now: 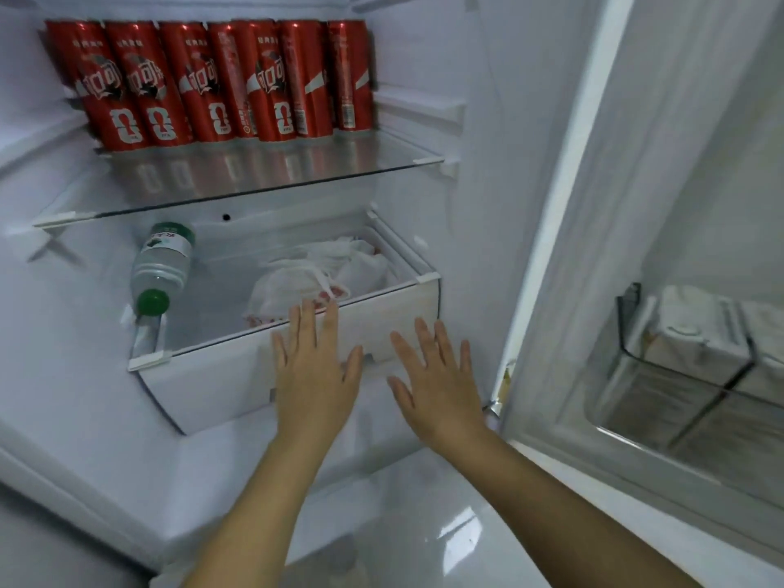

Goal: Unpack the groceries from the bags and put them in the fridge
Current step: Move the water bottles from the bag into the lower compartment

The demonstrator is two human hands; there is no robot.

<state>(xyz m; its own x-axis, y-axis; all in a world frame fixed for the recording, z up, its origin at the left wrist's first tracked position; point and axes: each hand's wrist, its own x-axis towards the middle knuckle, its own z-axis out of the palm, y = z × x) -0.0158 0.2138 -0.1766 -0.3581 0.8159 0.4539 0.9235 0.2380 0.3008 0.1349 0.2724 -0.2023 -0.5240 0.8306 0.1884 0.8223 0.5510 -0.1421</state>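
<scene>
Both arms reach forward into the open fridge (479, 231). The left hand (316, 371) and right hand (437, 388) lie flat, fingers spread, against the drawer (220, 388) front, gripping nothing. White grocery bags (314, 278) sit inside the drawer, a water bottle (163, 265) on the left.

Both arms reach forward, side by side. Left hand (316, 367) flat, fingers straight and spread. Right hand (437, 375) flat too, fingers spread.
</scene>
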